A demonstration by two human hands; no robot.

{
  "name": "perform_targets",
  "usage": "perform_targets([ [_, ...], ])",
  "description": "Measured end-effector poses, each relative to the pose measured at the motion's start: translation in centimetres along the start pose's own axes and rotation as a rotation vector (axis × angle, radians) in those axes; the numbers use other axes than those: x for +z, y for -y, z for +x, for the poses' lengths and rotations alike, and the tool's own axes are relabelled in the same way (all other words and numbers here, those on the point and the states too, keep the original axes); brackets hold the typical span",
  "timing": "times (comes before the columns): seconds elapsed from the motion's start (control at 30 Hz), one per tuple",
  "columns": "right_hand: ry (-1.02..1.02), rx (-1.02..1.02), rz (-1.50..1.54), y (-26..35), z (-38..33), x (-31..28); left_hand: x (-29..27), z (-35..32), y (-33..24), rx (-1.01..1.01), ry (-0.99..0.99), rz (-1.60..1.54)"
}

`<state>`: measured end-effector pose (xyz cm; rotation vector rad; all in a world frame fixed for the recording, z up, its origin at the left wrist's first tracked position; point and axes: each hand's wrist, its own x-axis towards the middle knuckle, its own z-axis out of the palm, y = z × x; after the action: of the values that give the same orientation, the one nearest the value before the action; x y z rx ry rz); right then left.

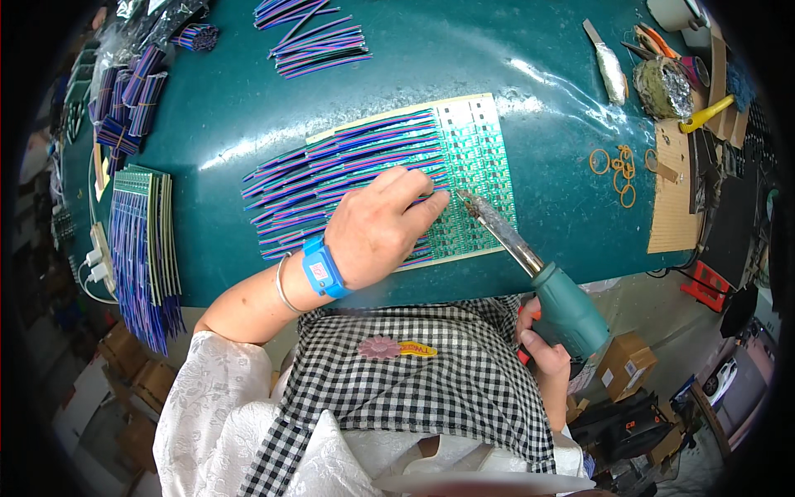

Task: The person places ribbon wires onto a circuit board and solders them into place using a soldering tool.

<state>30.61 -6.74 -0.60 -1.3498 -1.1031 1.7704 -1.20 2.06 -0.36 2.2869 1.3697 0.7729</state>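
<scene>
left hand (377,228): grip closed in a pinch, apparently on the end of one of the wires (348,156), the contact mostly hidden by the fingers. right hand (546,354): grip closed around the handle of a green-handled soldering iron (571,311). the iron's long axis runs from the right grip forward and leftward; its tip (462,196) sits just beside the left fingertips, on their right, contact not determinable. the circuit board panel (484,157) lies beneath and rightward of the left grip, the nearer hand; the wires extend leftward in rows. farther right on the tabletop (563,157): rubber bands (627,195). well left: a stack of wired boards (145,240).
</scene>
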Motion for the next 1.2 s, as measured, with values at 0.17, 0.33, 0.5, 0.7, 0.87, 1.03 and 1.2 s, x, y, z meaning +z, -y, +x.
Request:
perform_targets([
  [0.17,0.088,-0.108,-0.156,-0.6,0.7,-0.4,0.0,-0.1,0.0,0.005,0.004,0.009],
  [0.33,0.077,-0.129,-0.070,-0.4,0.6,-0.7,0.2,-0.1,0.4,0.062,-0.010,0.039],
  [0.5,-0.027,-0.023,0.213,0.3,0.1,0.3,0.3,-0.1,0.4,0.056,-0.005,0.052],
  [0.7,0.038,-0.023,0.097,-0.5,-0.1,-0.3,-0.1,0.0,0.0,0.026,0.022,0.044],
  [0.87,0.071,-0.123,-0.107,-0.4,0.6,0.1,0.0,-0.1,0.0,0.031,0.029,0.051],
  [1.03,0.105,-0.165,0.003,0.4,0.8,-0.2,-0.1,-0.1,-0.1,0.040,0.036,0.057],
  [1.2,0.029,-0.085,0.145,0.6,0.3,0.1,-0.2,0.0,-0.2,0.048,0.032,0.069],
])
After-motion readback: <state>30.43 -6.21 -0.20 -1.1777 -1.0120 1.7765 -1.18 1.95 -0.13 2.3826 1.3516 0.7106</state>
